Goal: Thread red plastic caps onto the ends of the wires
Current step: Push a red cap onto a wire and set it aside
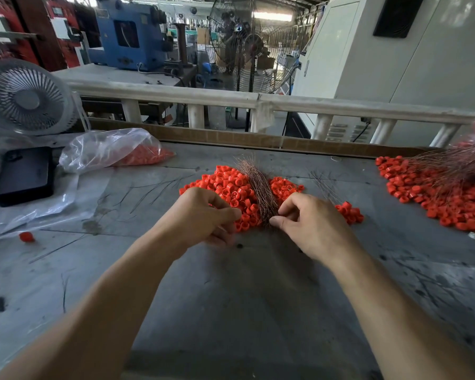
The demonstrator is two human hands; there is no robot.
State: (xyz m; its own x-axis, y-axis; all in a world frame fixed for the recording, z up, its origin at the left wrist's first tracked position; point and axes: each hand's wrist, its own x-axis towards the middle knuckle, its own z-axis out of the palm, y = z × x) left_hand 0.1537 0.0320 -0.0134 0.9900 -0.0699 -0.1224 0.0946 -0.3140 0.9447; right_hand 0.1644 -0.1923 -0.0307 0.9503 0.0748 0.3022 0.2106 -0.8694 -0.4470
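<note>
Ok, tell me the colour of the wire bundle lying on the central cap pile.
Coppery brown, seen in the head view: the wire bundle lies across the red caps.

We see the left hand [203, 215] and right hand [310, 223], fingers curled, meeting at the near end of a copper wire bundle [258, 187] lying across a pile of red caps [228, 185] on the grey worktable [231, 297].

Factory floor, blue machine [129, 34], pedestal fan [242, 45], worn metal workbench [231, 297]
</note>
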